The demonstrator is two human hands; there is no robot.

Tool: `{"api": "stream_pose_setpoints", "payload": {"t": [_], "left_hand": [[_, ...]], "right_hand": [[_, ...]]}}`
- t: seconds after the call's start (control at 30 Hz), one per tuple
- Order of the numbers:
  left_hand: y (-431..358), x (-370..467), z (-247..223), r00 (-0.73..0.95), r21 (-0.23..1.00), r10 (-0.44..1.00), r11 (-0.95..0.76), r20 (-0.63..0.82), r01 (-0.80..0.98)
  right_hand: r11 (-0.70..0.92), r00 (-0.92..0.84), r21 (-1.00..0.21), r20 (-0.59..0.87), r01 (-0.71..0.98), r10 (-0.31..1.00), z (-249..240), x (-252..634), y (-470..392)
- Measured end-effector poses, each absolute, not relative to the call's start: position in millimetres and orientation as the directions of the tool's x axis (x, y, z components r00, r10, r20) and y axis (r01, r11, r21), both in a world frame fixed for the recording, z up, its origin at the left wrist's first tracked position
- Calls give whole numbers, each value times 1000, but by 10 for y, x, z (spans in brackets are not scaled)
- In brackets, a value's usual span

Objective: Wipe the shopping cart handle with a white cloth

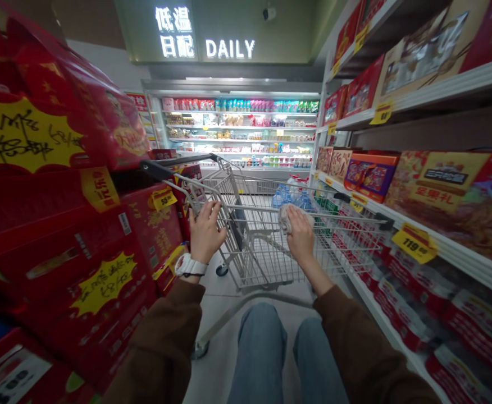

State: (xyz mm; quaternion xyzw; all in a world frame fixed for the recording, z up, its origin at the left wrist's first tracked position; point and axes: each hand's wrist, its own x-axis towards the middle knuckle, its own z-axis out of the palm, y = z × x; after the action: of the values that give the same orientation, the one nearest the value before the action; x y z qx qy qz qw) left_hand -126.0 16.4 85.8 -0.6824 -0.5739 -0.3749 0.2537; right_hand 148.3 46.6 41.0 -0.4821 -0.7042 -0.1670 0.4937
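Observation:
A grey wire shopping cart (267,249) stands sideways across the aisle in front of my knees, its dark handle (178,161) toward the left. My right hand (300,231) presses a crumpled whitish cloth (286,219) against the cart's top side rail, fingers closed over it. Over by the handle end, my left hand (206,233) is raised beside the cart's frame, fingers apart and slightly bent, with nothing seen in it. Whether its fingertips touch the frame I cannot tell. A white watch (190,266) sits on the left wrist.
Red gift boxes (115,269) with yellow price signs are stacked close on the left. Shelves (473,269) of boxed goods line the right, near the cart's far end. Bottled water packs (292,195) stand beyond the cart, before a lit refrigerated case (240,140).

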Motion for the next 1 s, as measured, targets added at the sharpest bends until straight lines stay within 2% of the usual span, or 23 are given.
{"api": "stream_pose_setpoints", "payload": {"t": [0.27, 0.43, 0.63, 1.0], "left_hand": [[145, -1236, 862, 40, 103, 598, -202, 801, 974], [148, -1257, 542, 52, 72, 625, -172, 779, 982], [148, -1281, 182, 62, 52, 681, -145, 730, 988], [265, -1120, 302, 19, 115, 655, -160, 756, 980]], "right_hand": [[590, -284, -76, 822, 804, 493, 611, 664, 414], [604, -331, 1, 837, 797, 436, 514, 522, 471], [617, -378, 28, 811, 787, 445, 163, 562, 493], [625, -380, 23, 811, 780, 445, 291, 532, 518]]}}
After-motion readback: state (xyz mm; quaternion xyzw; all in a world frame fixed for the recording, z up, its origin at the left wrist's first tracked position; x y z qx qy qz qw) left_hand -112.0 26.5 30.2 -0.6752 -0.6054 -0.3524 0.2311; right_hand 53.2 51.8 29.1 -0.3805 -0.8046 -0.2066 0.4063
